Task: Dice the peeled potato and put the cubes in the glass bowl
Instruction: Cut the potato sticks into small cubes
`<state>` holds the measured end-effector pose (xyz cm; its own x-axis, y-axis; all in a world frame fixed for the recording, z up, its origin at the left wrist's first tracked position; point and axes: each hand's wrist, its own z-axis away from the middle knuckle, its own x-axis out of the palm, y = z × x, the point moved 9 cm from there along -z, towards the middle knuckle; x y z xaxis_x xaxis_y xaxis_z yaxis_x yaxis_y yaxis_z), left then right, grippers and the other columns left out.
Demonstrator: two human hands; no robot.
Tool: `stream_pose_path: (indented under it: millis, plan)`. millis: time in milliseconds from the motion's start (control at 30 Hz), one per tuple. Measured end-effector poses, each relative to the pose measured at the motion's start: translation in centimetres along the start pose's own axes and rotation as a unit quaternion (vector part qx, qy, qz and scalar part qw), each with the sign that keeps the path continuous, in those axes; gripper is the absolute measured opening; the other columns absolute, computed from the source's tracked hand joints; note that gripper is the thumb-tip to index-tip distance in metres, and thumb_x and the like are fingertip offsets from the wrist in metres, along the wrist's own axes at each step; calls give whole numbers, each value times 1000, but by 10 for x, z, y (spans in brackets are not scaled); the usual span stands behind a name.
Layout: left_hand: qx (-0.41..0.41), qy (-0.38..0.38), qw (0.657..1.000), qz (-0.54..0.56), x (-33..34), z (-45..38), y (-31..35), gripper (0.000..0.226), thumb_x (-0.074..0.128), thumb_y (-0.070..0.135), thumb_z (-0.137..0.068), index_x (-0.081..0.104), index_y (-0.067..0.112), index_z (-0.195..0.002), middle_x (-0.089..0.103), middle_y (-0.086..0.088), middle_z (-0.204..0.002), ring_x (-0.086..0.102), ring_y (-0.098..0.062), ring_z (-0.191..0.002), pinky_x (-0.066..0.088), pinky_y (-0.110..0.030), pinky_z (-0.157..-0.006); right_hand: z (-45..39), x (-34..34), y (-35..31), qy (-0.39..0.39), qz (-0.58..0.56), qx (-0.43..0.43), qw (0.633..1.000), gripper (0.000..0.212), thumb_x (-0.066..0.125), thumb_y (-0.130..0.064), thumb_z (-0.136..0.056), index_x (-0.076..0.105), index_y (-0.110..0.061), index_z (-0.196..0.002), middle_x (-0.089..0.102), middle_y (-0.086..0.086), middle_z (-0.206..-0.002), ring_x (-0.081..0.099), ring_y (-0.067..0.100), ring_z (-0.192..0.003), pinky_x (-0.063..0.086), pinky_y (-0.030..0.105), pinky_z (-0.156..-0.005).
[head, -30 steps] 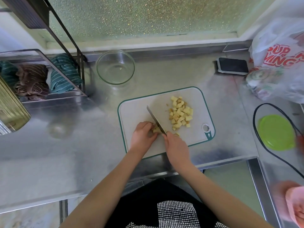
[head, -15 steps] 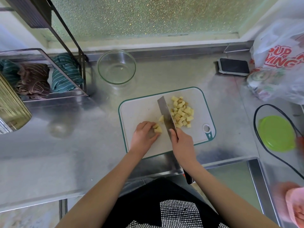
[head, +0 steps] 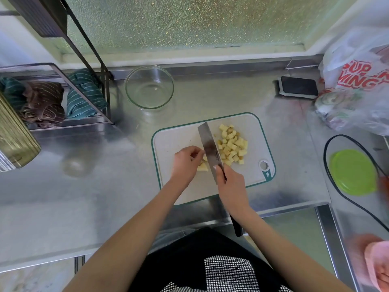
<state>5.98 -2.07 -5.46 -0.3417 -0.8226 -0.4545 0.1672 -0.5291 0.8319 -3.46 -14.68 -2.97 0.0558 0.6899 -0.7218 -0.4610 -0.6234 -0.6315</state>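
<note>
Two hands on board (head: pixel 168 133): right grip (head: pixel 230 182) clamps knife (head: pixel 209 147); left grip (head: pixel 185 162) seemingly pinches potato piece (head: pixel 202 167) beside blade.

Right hand (head: pixel 229 184) covers most of the knife handle (head: pixel 236 227); only its dark end shows below the wrist, so the grip is not readable in detail. Knife blade (head: pixel 209 147) hides the left edge of the cube pile (head: pixel 231 147). Left hand (head: pixel 186 163) partly covers the potato pieces (head: pixel 202 166) beside it; count unclear. Plastic bag (head: pixel 357 81) cut off at right edge, print partly legible, contents blurred. Pink item (head: pixel 376 264) at lower right cropped, blurred, unidentifiable. Metal container (head: pixel 14 142) cut off at left edge.
</note>
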Motion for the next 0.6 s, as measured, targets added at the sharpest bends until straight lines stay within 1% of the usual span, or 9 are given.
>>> stream_pose_path:
  millis: [33, 100, 167, 233, 300, 367, 433, 500, 600]
  plan:
    - [-14, -10, 1000, 10, 3, 1, -2, 19, 54, 23, -92, 68, 12, -87, 67, 1, -83, 57, -7, -71, 41, -9, -61, 0, 0, 1, 1, 0, 3, 1000, 35, 37, -37, -98, 48, -14, -74, 51, 0, -62, 51, 22, -61, 42, 39, -60]
    - [-20, -10, 1000, 10, 4, 2, -3, 21, 50, 19, -94, 68, 11, -92, 67, 1, -89, 58, -12, -78, 43, -16, -67, -1, 2, 1, 4, 6, 3, 1000, 37, 36, -39, -98, 48, -13, -74, 51, 1, -62, 50, 23, -61, 40, 38, -59]
    - [3, 7, 1000, -20, -2, 2, -2, 20, 49, 13, -93, 68, 10, -100, 65, 0, -97, 55, -11, -85, 41, -16, -75, -2, -1, 2, 17, 16, 6, 1000, 38, 37, -37, -98, 46, -13, -71, 49, 1, -61, 47, 21, -58, 36, 35, -56]
    - [45, 1, 997, -68, -4, 2, -2, 19, 52, 10, -91, 67, 7, -102, 65, -3, -100, 55, -15, -90, 39, -17, -79, -3, -8, 7, 33, 16, 22, 999, 37, 38, -35, -99, 39, -17, -66, 46, -1, -58, 42, 16, -55, 30, 33, -54]
    - [81, -33, 989, -117, 3, 0, -3, 18, 56, 13, -89, 68, 7, -102, 65, -7, -100, 56, -21, -93, 39, -19, -81, -4, -15, 13, 42, 13, 33, 999, 37, 40, -34, -99, 37, -18, -66, 45, -1, -58, 42, 17, -54, 29, 32, -55]
    - [80, -59, 985, -142, 13, -4, -6, 21, 61, 24, -87, 68, 9, -100, 61, -5, -100, 53, -20, -94, 42, -24, -82, -5, -19, 17, 46, 14, 35, 998, 36, 41, -33, -99, 41, -13, -69, 47, 1, -59, 44, 21, -56, 30, 33, -55]
    - [76, -68, 980, -168, 20, -9, -2, 26, 66, 32, -82, 65, 12, -97, 56, -3, -100, 50, -20, -95, 45, -30, -82, -4, -21, 19, 49, 12, 38, 998, 36, 41, -32, -99, 42, -11, -70, 48, 3, -60, 44, 22, -57, 31, 33, -55]
    - [85, -73, 973, -201, 27, -11, 4, 26, 68, 32, -79, 61, 12, -95, 54, -5, -101, 48, -23, -96, 44, -33, -82, -4, -21, 17, 51, 7, 36, 998, 36, 42, -31, -99, 41, -11, -69, 49, 4, -60, 44, 23, -58, 32, 34, -55]
    - [91, -85, 964, -233, 30, -13, 9, 21, 63, 27, -82, 60, 13, -97, 54, -5, -103, 49, -23, -98, 42, -33, -84, -3, -20, 15, 46, 10, 26, 999, 35, 41, -32, -99, 41, -13, -70, 49, 3, -61, 45, 22, -58, 34, 34, -55]
